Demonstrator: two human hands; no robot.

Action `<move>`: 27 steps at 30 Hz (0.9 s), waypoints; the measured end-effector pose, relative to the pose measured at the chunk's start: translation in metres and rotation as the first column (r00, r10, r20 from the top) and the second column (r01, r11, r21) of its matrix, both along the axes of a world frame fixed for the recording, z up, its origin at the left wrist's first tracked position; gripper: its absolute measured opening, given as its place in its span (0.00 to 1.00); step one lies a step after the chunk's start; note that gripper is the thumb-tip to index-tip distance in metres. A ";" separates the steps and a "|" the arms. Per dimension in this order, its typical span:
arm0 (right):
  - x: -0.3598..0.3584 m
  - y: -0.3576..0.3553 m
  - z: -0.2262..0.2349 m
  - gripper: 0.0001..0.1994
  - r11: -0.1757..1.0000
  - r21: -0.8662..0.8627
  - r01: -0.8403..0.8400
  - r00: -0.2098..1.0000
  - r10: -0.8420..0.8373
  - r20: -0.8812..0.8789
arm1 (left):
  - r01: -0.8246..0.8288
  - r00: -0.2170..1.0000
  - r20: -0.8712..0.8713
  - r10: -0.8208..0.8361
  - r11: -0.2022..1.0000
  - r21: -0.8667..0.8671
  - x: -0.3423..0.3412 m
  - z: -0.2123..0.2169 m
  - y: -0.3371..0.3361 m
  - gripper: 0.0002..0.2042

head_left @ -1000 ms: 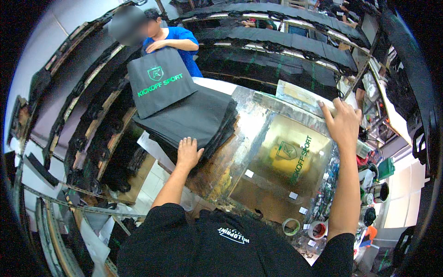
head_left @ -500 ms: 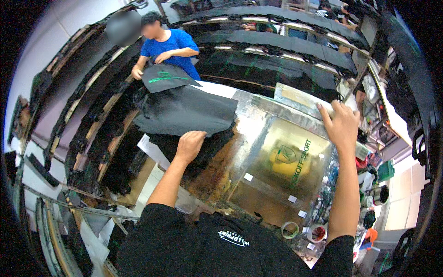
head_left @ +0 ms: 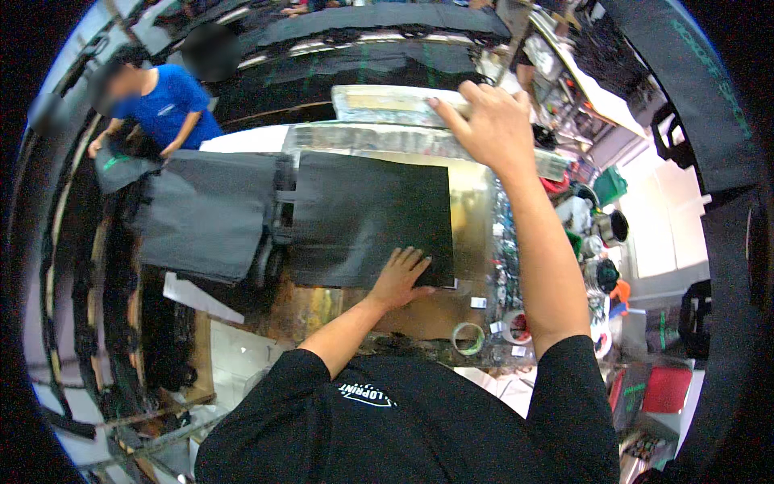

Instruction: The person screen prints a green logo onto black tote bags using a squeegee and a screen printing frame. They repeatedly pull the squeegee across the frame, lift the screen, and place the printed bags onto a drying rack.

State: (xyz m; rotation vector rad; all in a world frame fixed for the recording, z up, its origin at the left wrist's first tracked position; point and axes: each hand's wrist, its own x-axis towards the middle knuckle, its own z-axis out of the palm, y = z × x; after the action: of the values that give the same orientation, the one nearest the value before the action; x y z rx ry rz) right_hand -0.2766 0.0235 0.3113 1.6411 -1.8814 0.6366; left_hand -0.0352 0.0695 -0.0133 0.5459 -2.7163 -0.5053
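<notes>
Both hands busy: my left hand [head_left: 401,277] lies flat, open, on the black bag [head_left: 371,216]; my right hand [head_left: 489,127] grips the raised screen frame [head_left: 395,102]. Dropping it early could smear or shift the bag.

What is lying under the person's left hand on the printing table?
The left hand presses flat on a black fabric bag, spread on the shiny table. Whatever lies beneath the bag is covered.

Bright daylight glares at right; fisheye edges bend and darken, slightly soft.
</notes>
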 end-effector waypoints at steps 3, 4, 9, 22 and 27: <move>-0.002 0.003 -0.003 0.33 1.000 -0.013 -0.007 1.000 0.007 0.018 | -0.002 0.975 0.224 0.009 1.000 -0.031 0.028 -0.014 0.002 0.54; -0.002 0.003 -0.003 0.33 1.000 0.014 0.005 0.999 -0.006 0.037 | 0.010 0.965 0.260 -0.004 1.000 -0.021 0.036 -0.015 0.000 0.55; -0.008 -0.006 -0.005 0.33 1.000 -0.021 -0.002 1.000 0.002 -0.011 | 0.019 0.940 0.340 -0.008 0.999 -0.028 0.026 -0.027 -0.010 0.60; -0.011 -0.009 -0.002 0.35 1.000 -0.008 -0.021 0.999 0.021 0.026 | 0.093 0.961 0.260 -0.089 0.996 -0.003 -0.012 -0.034 0.007 0.61; -0.004 -0.003 0.001 0.33 0.997 0.066 0.028 0.999 -0.029 0.017 | 0.095 0.975 0.201 -0.095 0.995 0.009 -0.008 -0.034 0.010 0.60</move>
State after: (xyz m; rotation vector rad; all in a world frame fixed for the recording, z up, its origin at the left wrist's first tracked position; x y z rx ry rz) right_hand -0.2802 0.0201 0.3123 1.6512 -1.9540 0.5847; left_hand -0.0431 0.0795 -0.0469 0.4932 -2.9463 -0.4983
